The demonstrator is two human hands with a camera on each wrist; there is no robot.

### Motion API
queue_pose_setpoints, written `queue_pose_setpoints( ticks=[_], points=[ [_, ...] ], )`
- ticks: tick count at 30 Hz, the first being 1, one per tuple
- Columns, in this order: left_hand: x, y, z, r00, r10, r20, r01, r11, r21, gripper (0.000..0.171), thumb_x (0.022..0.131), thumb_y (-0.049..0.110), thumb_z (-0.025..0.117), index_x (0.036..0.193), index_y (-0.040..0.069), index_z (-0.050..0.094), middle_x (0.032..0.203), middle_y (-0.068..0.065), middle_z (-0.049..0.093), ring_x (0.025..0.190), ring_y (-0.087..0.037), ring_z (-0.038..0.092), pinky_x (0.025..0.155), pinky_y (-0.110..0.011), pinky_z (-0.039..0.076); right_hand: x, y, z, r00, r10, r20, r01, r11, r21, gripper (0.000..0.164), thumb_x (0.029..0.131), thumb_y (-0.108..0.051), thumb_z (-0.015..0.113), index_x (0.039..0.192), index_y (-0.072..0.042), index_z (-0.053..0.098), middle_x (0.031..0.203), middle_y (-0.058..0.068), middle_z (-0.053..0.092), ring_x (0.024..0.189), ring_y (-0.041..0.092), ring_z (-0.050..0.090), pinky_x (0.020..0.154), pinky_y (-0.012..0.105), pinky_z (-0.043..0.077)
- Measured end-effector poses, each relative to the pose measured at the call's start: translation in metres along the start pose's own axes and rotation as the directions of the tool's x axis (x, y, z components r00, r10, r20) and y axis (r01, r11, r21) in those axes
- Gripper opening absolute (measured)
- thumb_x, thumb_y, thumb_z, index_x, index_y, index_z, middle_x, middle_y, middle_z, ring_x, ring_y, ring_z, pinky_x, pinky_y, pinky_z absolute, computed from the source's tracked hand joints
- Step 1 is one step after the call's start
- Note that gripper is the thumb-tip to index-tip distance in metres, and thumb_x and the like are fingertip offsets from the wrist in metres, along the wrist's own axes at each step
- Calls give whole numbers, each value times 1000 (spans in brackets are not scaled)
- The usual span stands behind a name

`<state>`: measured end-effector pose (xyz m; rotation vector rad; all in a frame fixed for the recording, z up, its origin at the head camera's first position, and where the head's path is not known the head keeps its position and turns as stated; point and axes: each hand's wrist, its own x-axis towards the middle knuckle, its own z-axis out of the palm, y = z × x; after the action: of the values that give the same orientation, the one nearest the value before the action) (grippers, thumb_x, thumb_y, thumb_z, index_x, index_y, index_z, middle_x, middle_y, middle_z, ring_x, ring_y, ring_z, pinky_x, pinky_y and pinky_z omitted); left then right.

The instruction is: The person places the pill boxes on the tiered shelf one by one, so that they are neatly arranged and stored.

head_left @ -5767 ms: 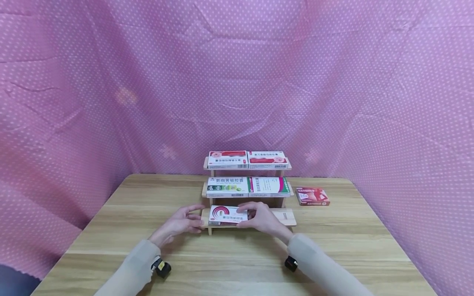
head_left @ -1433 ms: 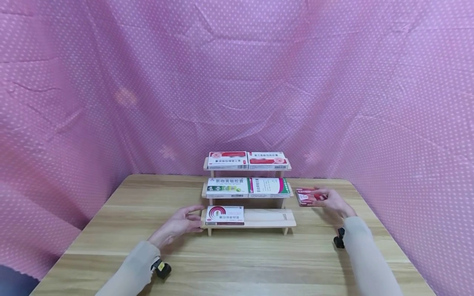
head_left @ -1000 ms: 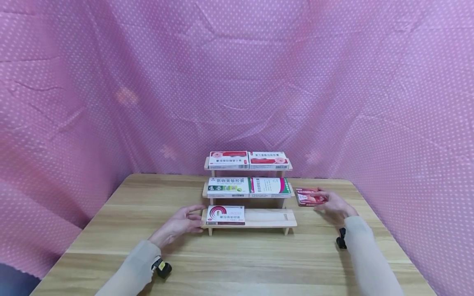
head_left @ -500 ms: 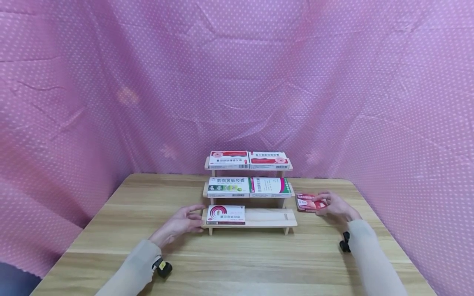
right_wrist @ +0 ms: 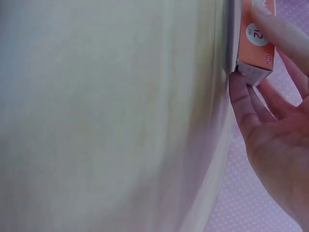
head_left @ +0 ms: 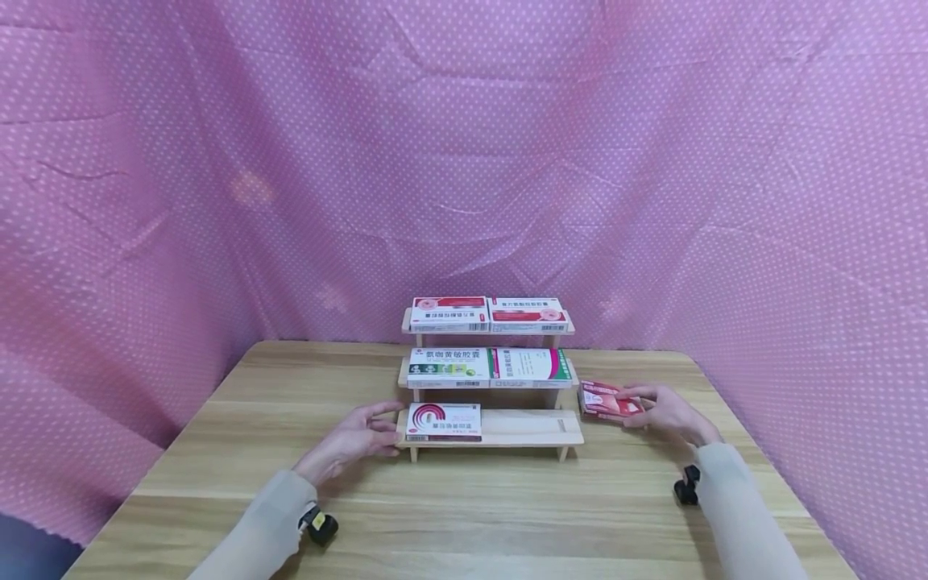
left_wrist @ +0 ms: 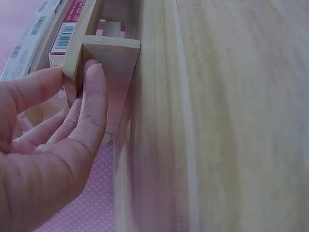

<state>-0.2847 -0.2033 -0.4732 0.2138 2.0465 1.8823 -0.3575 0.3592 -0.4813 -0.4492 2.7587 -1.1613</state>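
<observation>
My left hand [head_left: 353,441] pinches the left end of the lowest tier of a three-tier wooden display stand [head_left: 532,428]. In the left wrist view, the thumb lies on one side of the board [left_wrist: 77,53] and fingers on the other. Right of the stand, my right hand [head_left: 663,412] grips a red medicine box [head_left: 600,398] by its right end. The box looks slightly tilted at the table; its orange-red end [right_wrist: 258,36] shows between thumb and fingers in the right wrist view. A white medicine box with red arcs [head_left: 444,422] lies on the lowest tier's left half.
Two white-and-green medicine boxes, one with a magenta curve [head_left: 525,364], fill the middle tier. Two red-and-white medicine boxes [head_left: 449,312] lie on the top tier. A pink dotted cloth [head_left: 464,161] hangs behind the wooden table [head_left: 464,515].
The arc-patterned box has moved left on the lowest tier since the earliest frame. My right hand has gone to the red box, drawn it nearer and turned it slightly. My left hand stays put.
</observation>
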Motion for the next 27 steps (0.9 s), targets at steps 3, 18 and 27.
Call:
queue_pose_setpoints(
  ticks=[3,18,27],
  points=[
    [-1,0,0,1000,1,-6,-1,1000,7,72,87,-5,62,150,-3,28,126,-30,54,99,-26,66,94,-41,57,-5,-1,-2,1000,25,10,-26,1000,14,58,77,-26,82,130,-10,63,151,27,37,138,53,29,110,70,24],
    [-1,1,1,1000,-4,-12,4,1000,-1,74,84,-10,61,150,-1,29,123,-26,55,97,-25,66,93,-41,57,-23,-22,-6,992,-104,72,97,991,89,53,76,-23,82,126,-15,66,146,15,51,136,43,39,109,64,33],
    [-2,1,2,1000,-7,-15,7,1000,3,74,84,-10,61,150,-2,29,122,-26,55,96,-25,66,94,-43,57,-27,-36,-3,979,-166,118,157,984,88,50,77,-22,82,124,-20,67,145,12,52,127,9,46,105,33,41]
  ],
)
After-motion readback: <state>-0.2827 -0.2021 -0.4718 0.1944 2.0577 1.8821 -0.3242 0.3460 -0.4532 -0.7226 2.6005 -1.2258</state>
